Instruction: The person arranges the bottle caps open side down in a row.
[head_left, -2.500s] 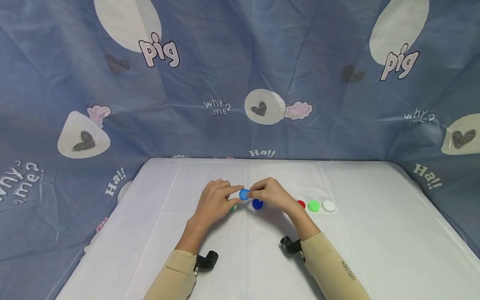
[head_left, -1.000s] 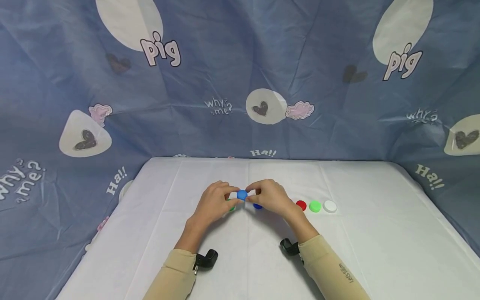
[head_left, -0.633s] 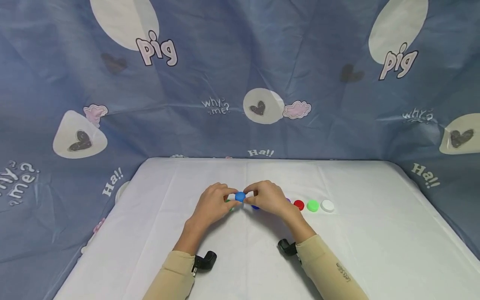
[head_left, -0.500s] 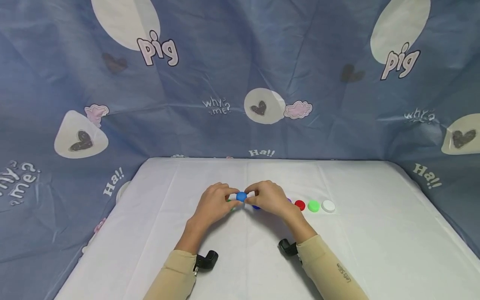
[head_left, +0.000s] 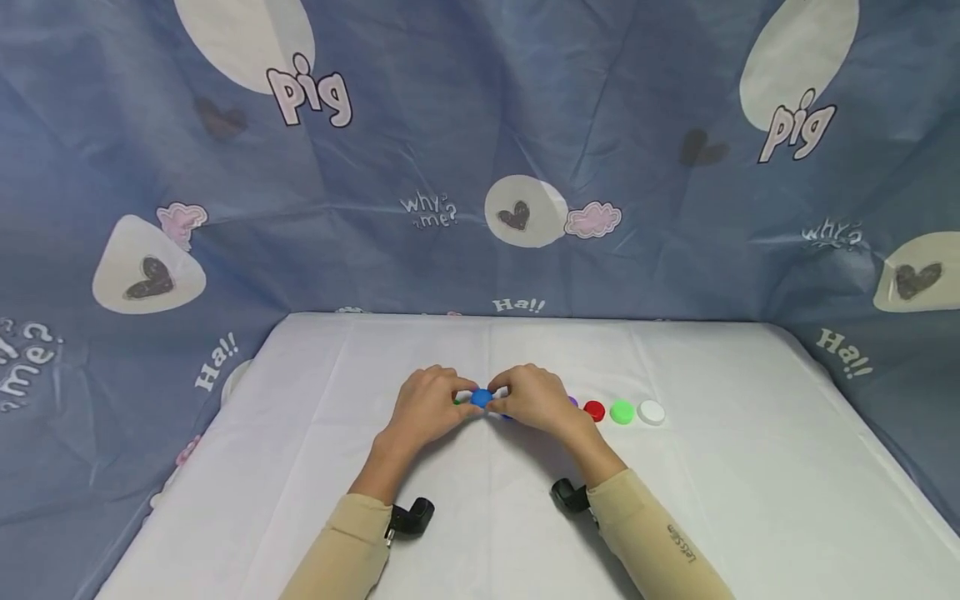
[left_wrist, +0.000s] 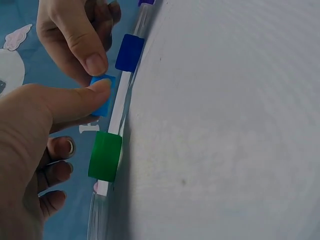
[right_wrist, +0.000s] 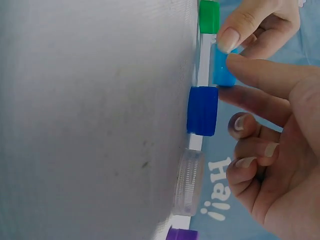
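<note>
A light blue bottle cap (head_left: pixel 482 399) is pinched from both sides in the middle of the table. My left hand (head_left: pixel 426 408) grips its left edge with thumb and index finger, and my right hand (head_left: pixel 536 400) does the same on the right. In the right wrist view the cap is held low behind the row, between a green cap (right_wrist: pixel 209 17) and a dark blue cap (right_wrist: pixel 202 111). From the head, my fingers mostly cover those two neighbours. The other fingers of my right hand are curled loosely in the right wrist view.
A row of caps continues rightward: a clear ridged cap (right_wrist: pixel 189 182), then purple (right_wrist: pixel 182 234), a red cap (head_left: pixel 594 411), a light green cap (head_left: pixel 622 412) and a white cap (head_left: pixel 651 412). All lie on the white tablecloth (head_left: pixel 750 500). A blue printed curtain (head_left: pixel 420 267) hangs behind.
The right hand has shifted its fingers to the light blue cap's right side. Both hands have lowered the cap slightly, and its face has tipped from facing the head camera to more upward.
</note>
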